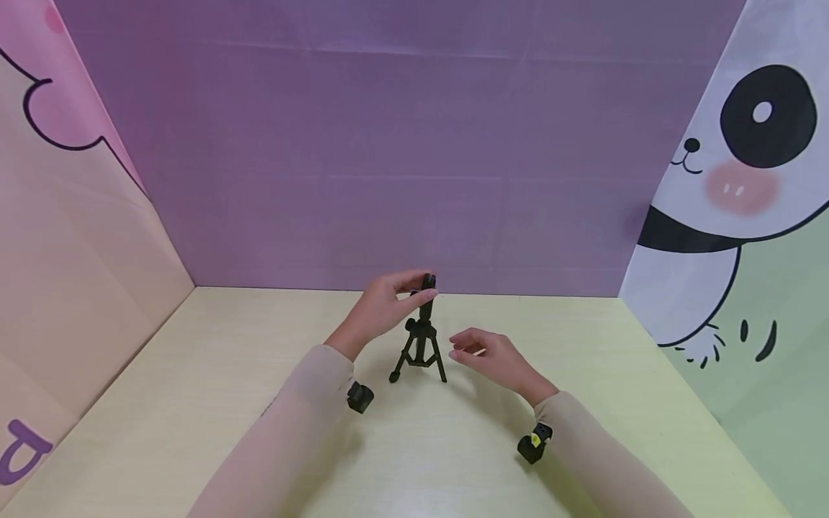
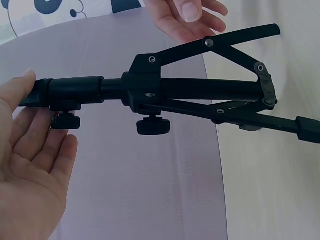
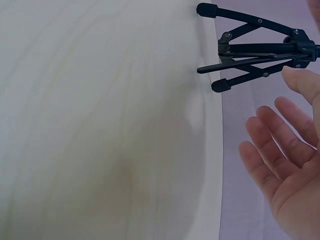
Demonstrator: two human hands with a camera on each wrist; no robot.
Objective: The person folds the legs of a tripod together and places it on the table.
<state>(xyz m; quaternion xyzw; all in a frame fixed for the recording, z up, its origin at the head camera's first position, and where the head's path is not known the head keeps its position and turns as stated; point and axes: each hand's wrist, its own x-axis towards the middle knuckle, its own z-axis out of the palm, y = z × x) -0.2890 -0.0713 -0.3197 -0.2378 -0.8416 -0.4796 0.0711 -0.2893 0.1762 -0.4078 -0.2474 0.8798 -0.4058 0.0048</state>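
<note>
A small black tripod point(image 1: 421, 332) stands upright over the table in the head view, its legs partly spread. My left hand point(image 1: 385, 302) holds its top end between thumb and fingers. In the left wrist view two knobs, an upper knob point(image 2: 65, 121) and a lower knob point(image 2: 153, 126), stick out from the column. My right hand point(image 1: 495, 357) is just right of the legs, fingers loosely bent with nothing in them. The right wrist view shows its thumb overlapping the leg hub. Two legs end in thick feet, one a rounded foot point(image 3: 220, 85); another leg point(image 3: 225, 66) ends thin.
The pale wooden table point(image 1: 194, 403) runs back to a purple backdrop point(image 1: 414, 165). A printed panda panel point(image 1: 732, 288) borders it on the right and a beige and pink panel point(image 1: 78, 273) on the left. Each wrist wears a small black camera point(image 1: 360, 396).
</note>
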